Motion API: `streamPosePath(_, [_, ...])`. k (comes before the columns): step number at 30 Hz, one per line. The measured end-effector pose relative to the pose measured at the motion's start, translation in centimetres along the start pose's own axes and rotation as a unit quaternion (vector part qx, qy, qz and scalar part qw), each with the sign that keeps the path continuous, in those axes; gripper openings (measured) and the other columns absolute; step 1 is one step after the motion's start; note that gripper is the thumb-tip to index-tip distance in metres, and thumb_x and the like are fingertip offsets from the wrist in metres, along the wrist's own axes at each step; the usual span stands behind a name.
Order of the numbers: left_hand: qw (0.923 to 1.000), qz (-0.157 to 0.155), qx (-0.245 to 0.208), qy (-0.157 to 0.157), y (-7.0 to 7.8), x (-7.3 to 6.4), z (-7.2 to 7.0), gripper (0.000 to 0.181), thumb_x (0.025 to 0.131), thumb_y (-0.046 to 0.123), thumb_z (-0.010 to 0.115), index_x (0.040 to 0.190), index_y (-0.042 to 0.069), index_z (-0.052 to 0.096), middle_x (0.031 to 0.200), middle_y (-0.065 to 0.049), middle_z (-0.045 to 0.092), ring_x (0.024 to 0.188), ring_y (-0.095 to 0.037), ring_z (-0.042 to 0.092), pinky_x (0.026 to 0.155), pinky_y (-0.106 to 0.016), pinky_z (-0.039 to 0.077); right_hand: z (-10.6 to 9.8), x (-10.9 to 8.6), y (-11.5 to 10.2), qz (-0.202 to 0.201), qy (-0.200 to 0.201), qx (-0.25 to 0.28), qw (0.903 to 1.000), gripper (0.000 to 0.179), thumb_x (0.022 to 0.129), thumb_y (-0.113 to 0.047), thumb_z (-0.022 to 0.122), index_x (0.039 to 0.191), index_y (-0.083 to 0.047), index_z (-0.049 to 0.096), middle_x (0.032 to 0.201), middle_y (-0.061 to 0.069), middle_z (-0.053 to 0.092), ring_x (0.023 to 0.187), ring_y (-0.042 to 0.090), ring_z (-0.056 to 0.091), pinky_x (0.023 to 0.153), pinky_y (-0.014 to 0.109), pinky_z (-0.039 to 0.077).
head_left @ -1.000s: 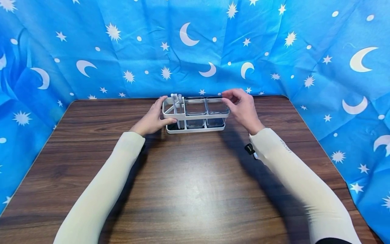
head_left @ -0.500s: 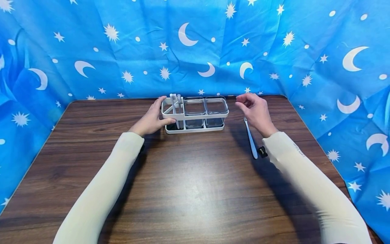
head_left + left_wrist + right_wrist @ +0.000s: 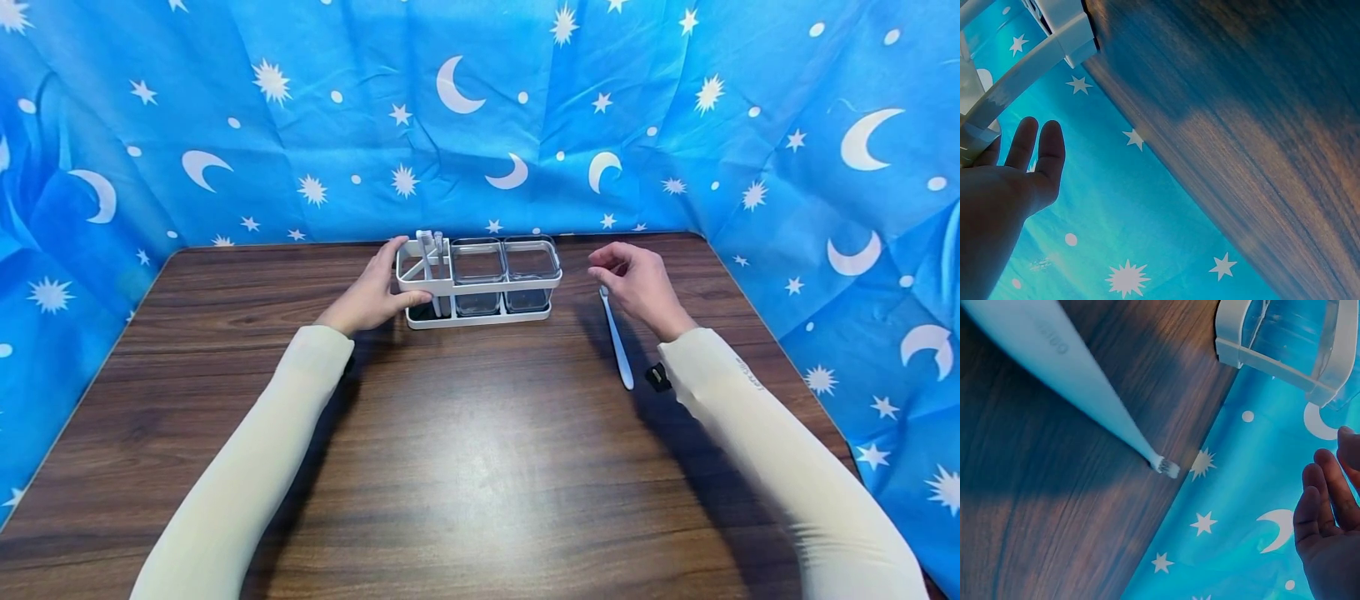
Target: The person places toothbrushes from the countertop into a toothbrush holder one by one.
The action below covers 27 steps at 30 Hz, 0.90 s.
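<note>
At the back of the table stands a white toothbrush holder (image 3: 480, 287). Two toothbrushes (image 3: 429, 254) are upright in its left compartment, and two clear cups (image 3: 480, 260) fill the rest. My left hand (image 3: 367, 296) grips the holder's left end, thumb along the front and fingers behind. A light blue toothbrush (image 3: 617, 342) lies on the table right of the holder; in the right wrist view its bristles (image 3: 1169, 467) point toward the table's back edge. Above that brush's head end, my right hand (image 3: 633, 283) hovers with loosely bent fingers and holds nothing.
The brown wooden table (image 3: 465, 467) reaches back to a blue cloth (image 3: 322, 108) with white moons and stars, which hangs close behind the holder and along both sides.
My right hand has moved away from the holder's right end, rightward and slightly toward me. The light blue toothbrush, mostly hidden by the arm before, now shows fully. The left hand keeps its grip.
</note>
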<state>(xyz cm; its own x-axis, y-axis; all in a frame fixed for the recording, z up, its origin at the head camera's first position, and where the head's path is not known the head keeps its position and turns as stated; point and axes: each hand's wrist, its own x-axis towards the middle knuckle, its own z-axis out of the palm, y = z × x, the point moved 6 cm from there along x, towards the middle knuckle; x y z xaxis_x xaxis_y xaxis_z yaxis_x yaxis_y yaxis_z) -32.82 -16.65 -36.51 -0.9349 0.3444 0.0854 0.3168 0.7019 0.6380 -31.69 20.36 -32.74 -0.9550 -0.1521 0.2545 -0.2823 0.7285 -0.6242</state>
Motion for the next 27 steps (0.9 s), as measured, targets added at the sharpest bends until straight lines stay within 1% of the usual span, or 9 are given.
streamPosePath(8, [1.0, 0.002, -0.003, 0.001, 0.0, 0.0, 0.0, 0.1, 0.08, 0.056, 0.067, 0.151, 0.021, 0.007, 0.155, -0.013, 0.011, 0.139, -0.031, 0.017, 0.107, -0.054, 0.022, 0.1, -0.3, 1.3, 0.029, -0.038, -0.014, 0.9987, 0.023, 0.091, -0.016, 0.065, 0.112, -0.007, 0.063, 0.102, 0.009, 0.062, 0.088, 0.025, 0.054, 0.076, 0.039, 0.048])
streamPosePath(14, [1.0, 0.002, -0.005, 0.002, 0.0, 0.0, 0.0, 0.099, 0.08, 0.055, 0.067, 0.151, 0.02, 0.008, 0.154, -0.013, 0.012, 0.139, -0.031, 0.017, 0.107, -0.053, 0.022, 0.2, -0.5, 1.9, 0.035, -0.052, -0.016, 0.9979, 0.025, 0.091, -0.016, 0.065, 0.114, -0.007, 0.062, 0.104, 0.011, 0.062, 0.089, 0.026, 0.055, 0.078, 0.04, 0.048])
streamPosePath(19, [1.0, 0.002, -0.005, 0.0, -0.1, 0.0, 0.1, 0.1, 0.079, 0.057, 0.067, 0.151, 0.021, 0.008, 0.155, -0.012, 0.011, 0.139, -0.031, 0.017, 0.107, -0.054, 0.022, 0.3, -0.9, 2.5, 0.057, -0.069, -0.018, 0.9958, 0.027, 0.09, -0.017, 0.066, 0.115, -0.006, 0.061, 0.105, 0.012, 0.061, 0.091, 0.027, 0.055, 0.08, 0.042, 0.048])
streamPosePath(23, [1.0, 0.002, -0.006, -0.001, -0.3, 0.0, 0.1, 0.101, 0.079, 0.058, 0.067, 0.152, 0.023, 0.007, 0.155, -0.012, 0.01, 0.139, -0.031, 0.016, 0.107, -0.055, 0.021, 0.6, -1.1, 3.1, 0.078, -0.083, -0.025, 0.9932, 0.026, 0.091, -0.017, 0.066, 0.114, -0.005, 0.061, 0.104, 0.014, 0.061, 0.091, 0.028, 0.055, 0.079, 0.042, 0.048])
streamPosePath(27, [1.0, 0.006, -0.006, 0.001, -0.4, 0.1, 0.2, 0.101, 0.079, 0.058, 0.067, 0.151, 0.023, 0.007, 0.155, -0.012, 0.011, 0.139, -0.031, 0.017, 0.106, -0.055, 0.022, 0.7, -1.1, 3.7, 0.085, -0.08, -0.031, 0.9927, 0.024, 0.09, -0.014, 0.066, 0.111, -0.003, 0.06, 0.101, 0.015, 0.061, 0.088, 0.028, 0.054, 0.074, 0.039, 0.046])
